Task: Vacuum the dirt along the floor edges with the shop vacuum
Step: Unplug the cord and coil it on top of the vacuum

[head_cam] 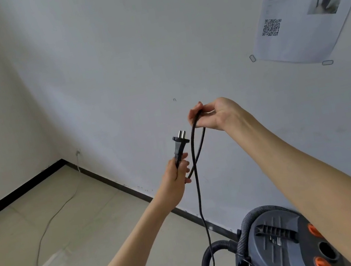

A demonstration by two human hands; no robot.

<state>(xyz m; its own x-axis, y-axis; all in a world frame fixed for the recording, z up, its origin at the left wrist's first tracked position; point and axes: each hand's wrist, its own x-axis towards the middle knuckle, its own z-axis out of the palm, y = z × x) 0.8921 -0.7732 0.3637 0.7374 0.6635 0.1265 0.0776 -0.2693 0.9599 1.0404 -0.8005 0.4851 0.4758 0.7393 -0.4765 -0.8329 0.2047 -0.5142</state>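
Note:
My left hand grips the body of a black two-pin plug, prongs pointing up. Above and to the right, my right hand pinches a loop of the black power cord. From that loop the cord hangs straight down toward the grey shop vacuum at the lower right. The vacuum has orange latches and a dark ribbed hose curling off its left side. Both hands are raised in front of the white wall.
A black baseboard runs along the wall to a corner at the left. A thin grey cable trails from a low point by the wall corner across the beige tiled floor. A printed paper sheet is taped to the wall, upper right.

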